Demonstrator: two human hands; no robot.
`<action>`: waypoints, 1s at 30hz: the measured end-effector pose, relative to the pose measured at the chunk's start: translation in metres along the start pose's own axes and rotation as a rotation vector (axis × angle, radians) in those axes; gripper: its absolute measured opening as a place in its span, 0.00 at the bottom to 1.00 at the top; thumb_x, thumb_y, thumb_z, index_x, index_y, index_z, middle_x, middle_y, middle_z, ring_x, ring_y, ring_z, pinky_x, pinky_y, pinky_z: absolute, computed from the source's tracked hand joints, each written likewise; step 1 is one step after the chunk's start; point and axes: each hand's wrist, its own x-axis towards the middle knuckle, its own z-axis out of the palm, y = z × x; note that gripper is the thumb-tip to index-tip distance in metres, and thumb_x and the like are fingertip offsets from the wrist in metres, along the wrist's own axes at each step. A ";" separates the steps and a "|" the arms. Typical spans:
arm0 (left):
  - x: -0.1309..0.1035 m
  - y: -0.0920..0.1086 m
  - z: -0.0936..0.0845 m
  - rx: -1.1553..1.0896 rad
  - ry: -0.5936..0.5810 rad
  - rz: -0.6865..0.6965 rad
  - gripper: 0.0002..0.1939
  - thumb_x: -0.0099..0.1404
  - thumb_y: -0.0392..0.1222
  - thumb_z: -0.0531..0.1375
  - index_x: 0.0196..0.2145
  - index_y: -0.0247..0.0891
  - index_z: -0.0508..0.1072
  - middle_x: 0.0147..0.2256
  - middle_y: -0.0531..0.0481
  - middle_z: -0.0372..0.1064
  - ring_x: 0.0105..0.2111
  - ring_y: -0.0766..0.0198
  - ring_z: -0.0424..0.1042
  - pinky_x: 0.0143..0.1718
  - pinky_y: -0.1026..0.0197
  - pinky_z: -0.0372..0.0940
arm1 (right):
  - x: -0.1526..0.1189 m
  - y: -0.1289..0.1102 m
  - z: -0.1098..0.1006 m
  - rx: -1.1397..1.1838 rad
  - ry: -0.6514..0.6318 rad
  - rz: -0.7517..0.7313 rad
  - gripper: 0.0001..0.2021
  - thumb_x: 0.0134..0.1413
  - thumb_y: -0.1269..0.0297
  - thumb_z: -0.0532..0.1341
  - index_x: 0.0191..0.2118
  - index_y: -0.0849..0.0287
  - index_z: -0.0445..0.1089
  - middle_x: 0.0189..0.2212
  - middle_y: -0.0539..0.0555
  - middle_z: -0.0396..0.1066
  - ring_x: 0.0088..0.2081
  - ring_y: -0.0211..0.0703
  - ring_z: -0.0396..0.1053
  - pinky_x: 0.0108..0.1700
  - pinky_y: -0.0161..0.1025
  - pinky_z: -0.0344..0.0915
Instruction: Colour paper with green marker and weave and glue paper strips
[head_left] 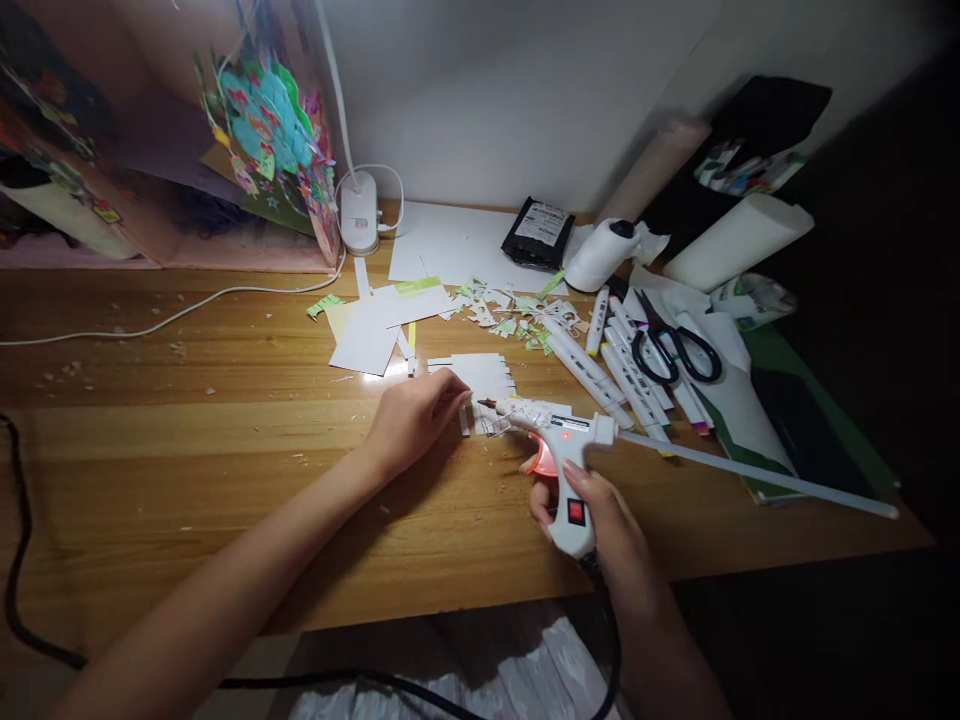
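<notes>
My right hand [600, 510] is wrapped around the handle of a white hot glue gun [574, 440], its fingers at the orange trigger. A long translucent glue stick [765, 475] sticks out of the gun's back end. The nozzle points left, close to the fingertips of my left hand [420, 415]. Those fingers are pinched together over the wood; what they hold is too small to make out. Just beyond the nozzle lies a white card piece [480, 375] with slits along its edge. A narrow white strip [465, 420] is beside the left fingertips.
Paper scraps [510, 310], white cards [367, 335] and markers [637, 375] lie behind the hands. Black-handled scissors [675, 350] rest on the markers. A black packet [538, 232] and white roll [600, 255] stand near the wall. The gun's black cord [611, 640] hangs over the table's front edge.
</notes>
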 end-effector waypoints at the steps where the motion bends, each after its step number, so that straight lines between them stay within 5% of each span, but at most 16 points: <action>1: 0.000 0.000 0.000 -0.005 -0.003 0.009 0.03 0.64 0.38 0.58 0.33 0.37 0.70 0.29 0.51 0.73 0.25 0.67 0.68 0.26 0.66 0.59 | -0.001 0.000 0.000 0.033 0.002 -0.008 0.20 0.50 0.48 0.54 0.34 0.61 0.68 0.13 0.46 0.60 0.16 0.32 0.52 0.18 0.32 0.48; 9: -0.001 -0.004 -0.001 -0.033 -0.067 0.148 0.07 0.64 0.39 0.57 0.31 0.37 0.74 0.33 0.49 0.73 0.35 0.63 0.69 0.37 0.60 0.63 | 0.003 0.001 -0.009 0.217 -0.086 -0.105 0.19 0.50 0.45 0.51 0.34 0.57 0.65 0.12 0.46 0.59 0.13 0.34 0.50 0.17 0.33 0.45; 17: 0.002 0.007 -0.011 0.004 -0.194 0.244 0.13 0.66 0.46 0.55 0.29 0.38 0.75 0.32 0.50 0.74 0.33 0.63 0.69 0.37 0.59 0.62 | 0.008 0.003 -0.020 0.279 -0.069 -0.129 0.19 0.48 0.46 0.53 0.34 0.58 0.66 0.12 0.47 0.59 0.13 0.34 0.51 0.17 0.33 0.44; 25: 0.017 0.028 -0.008 0.315 -0.283 0.116 0.22 0.52 0.54 0.66 0.38 0.36 0.69 0.40 0.44 0.68 0.34 0.58 0.68 0.30 0.60 0.60 | 0.004 0.003 -0.022 0.212 0.044 -0.148 0.18 0.51 0.49 0.52 0.36 0.59 0.67 0.14 0.46 0.58 0.16 0.34 0.52 0.19 0.33 0.47; 30: 0.023 0.034 -0.010 0.320 -0.347 0.056 0.13 0.57 0.48 0.62 0.37 0.38 0.70 0.36 0.47 0.69 0.33 0.58 0.69 0.28 0.61 0.58 | 0.007 0.007 -0.022 0.181 0.027 -0.158 0.19 0.49 0.47 0.54 0.34 0.59 0.68 0.13 0.47 0.59 0.16 0.35 0.52 0.19 0.34 0.48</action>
